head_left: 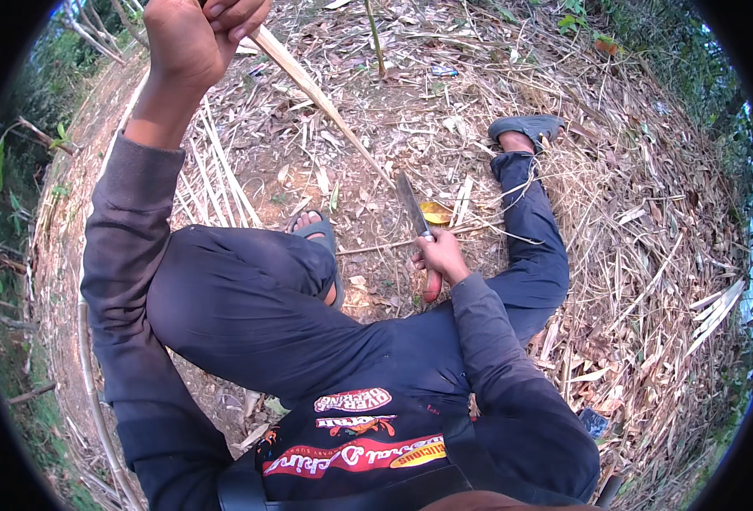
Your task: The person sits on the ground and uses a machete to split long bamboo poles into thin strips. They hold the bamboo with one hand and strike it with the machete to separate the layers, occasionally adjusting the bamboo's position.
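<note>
Raised at the upper left, my left hand (191, 41) is closed around the top end of a long pale split strip of wood or bamboo (312, 89). The strip slants down to the right, its lower tip close to the knife's point. In front of my lap, my right hand (441, 255) grips a knife (411, 203) with a dark, broad blade and a reddish handle. Its blade points away from me and slightly left. Whether strip and blade touch, I cannot tell.
Several pale split strips (219, 166) lie beyond my bent left knee. A yellow leaf (434, 213) is beside the blade. Dry leaves and shavings (632, 281) cover the ground. My sandalled feet (317, 234) rest either side of the knife. A thin upright stem (375, 38) stands farther off.
</note>
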{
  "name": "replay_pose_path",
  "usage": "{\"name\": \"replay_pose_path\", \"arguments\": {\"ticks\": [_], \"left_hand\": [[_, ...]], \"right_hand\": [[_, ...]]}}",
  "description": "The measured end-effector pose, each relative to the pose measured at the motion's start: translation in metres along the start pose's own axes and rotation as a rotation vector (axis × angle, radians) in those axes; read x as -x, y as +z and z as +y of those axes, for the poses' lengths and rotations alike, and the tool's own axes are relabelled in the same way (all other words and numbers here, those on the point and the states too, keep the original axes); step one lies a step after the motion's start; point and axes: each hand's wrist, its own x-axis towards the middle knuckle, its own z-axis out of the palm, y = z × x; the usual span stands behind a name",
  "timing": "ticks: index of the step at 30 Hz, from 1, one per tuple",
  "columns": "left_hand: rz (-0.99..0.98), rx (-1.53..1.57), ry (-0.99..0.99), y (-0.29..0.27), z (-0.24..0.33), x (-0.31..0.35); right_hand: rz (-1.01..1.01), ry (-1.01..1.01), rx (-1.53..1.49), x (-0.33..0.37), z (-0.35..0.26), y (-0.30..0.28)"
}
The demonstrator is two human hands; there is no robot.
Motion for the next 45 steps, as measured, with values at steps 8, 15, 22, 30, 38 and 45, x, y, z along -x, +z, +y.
{"name": "replay_pose_path", "arguments": {"ticks": [8, 15, 22, 30, 38, 45], "left_hand": [[-0.071, 0.097, -0.077, 0.000, -0.004, -0.003], [0.095, -0.009, -0.024, 0.018, -0.009, 0.005], [0.162, -0.069, 0.093, 0.011, -0.005, -0.002], [0.267, -0.033, 0.003, 0.016, -0.004, 0.007], [0.187, -0.060, 0.045, 0.018, -0.016, 0.001], [-0.086, 0.422, -0.056, -0.042, -0.005, -0.010]], "right_hand": [[0.203, -0.883, 0.327, 0.115, -0.105, 0.079], [0.147, -0.786, 0.238, 0.105, -0.102, 0.112], [0.091, -0.660, 0.261, 0.109, -0.106, 0.110], [0.211, -0.495, 0.358, 0.025, -0.006, 0.098], [0.200, -0.561, 0.295, 0.063, -0.041, 0.113], [0.157, -0.567, 0.420, 0.050, -0.040, 0.107]]}}
